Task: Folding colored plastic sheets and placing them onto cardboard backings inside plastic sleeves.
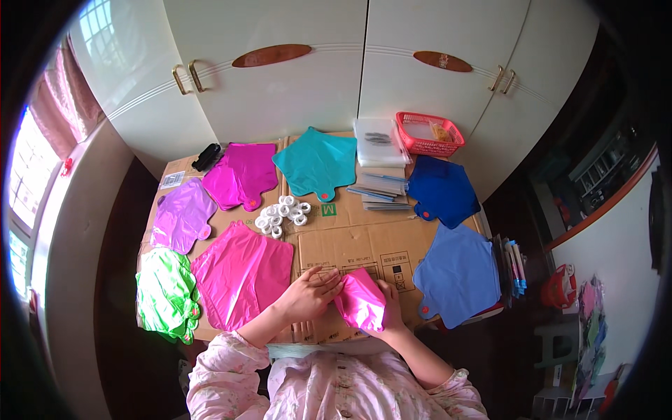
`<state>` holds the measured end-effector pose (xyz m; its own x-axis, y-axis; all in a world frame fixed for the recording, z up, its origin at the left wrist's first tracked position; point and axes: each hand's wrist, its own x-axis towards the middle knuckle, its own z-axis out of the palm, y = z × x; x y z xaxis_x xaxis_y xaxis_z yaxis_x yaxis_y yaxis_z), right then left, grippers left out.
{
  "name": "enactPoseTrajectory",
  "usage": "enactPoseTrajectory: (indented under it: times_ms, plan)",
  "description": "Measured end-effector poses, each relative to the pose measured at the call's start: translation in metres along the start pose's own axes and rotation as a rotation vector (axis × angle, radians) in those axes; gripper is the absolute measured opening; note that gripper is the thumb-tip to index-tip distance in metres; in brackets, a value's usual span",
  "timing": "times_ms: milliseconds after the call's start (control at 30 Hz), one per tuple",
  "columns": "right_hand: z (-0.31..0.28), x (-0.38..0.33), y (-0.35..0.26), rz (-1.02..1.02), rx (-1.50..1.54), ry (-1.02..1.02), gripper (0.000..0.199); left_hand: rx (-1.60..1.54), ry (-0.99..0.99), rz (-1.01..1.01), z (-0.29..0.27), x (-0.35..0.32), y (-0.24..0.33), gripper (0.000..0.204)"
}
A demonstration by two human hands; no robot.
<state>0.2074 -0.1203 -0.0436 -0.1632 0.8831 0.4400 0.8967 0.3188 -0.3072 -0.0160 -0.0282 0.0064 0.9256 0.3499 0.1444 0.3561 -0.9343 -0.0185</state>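
A bright pink foil balloon [361, 301], flat and folded into a small bundle, is held up in front of me near the table's front edge. My right hand [392, 308] grips its right side, with most of the fingers behind the foil. On the other side is my left hand [308, 297], its fingers stretched out toward the foil's left edge; whether they touch it I cannot tell. A pile of larger flat pink foil balloons [245, 276] lies just left of my left forearm. Beyond my hands sits a heap of small white rings [281, 215], perhaps tape rolls.
Flattened cardboard [336, 245] covers the table. Around it lie green [164, 287], lilac [183, 213], magenta [241, 175], teal [318, 164], dark blue [442, 190] and light blue foil balloons [458, 276]. Clear bags [378, 143], packets [381, 190] and a red basket [428, 147] stand at the back.
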Motion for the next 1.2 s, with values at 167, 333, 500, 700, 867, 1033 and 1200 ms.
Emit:
enactPoseTrajectory:
  times_ms: [167, 333, 500, 700, 867, 1033, 1200]
  plan:
    - [0.005, -0.001, 0.002, 0.003, -0.017, -0.002, 0.065, -0.021, -0.001, -0.004, -0.001, 0.000, 0.001, 0.066]
    - [0.003, 0.000, 0.001, -0.017, -0.037, -0.004, 0.063, -0.009, -0.027, -0.011, -0.006, -0.002, 0.004, 0.066]
    - [-0.002, 0.002, -0.001, -0.027, -0.031, -0.002, 0.062, 0.000, -0.066, -0.029, -0.014, -0.002, 0.013, 0.076]
    - [-0.003, 0.004, 0.000, -0.054, -0.051, -0.022, 0.063, -0.047, -0.056, -0.015, -0.008, -0.009, 0.008, 0.080]
    - [0.004, -0.002, 0.005, -0.028, -0.016, 0.013, 0.062, -0.048, -0.029, -0.002, -0.007, -0.008, 0.007, 0.078]
    - [-0.004, 0.002, 0.001, -0.036, 0.030, -0.019, 0.063, -0.074, -0.070, -0.011, -0.005, -0.009, 0.005, 0.083]
    - [-0.052, 0.017, 0.016, -0.100, 0.181, -0.403, 0.064, -0.066, -0.130, -0.012, -0.009, -0.011, 0.006, 0.089]
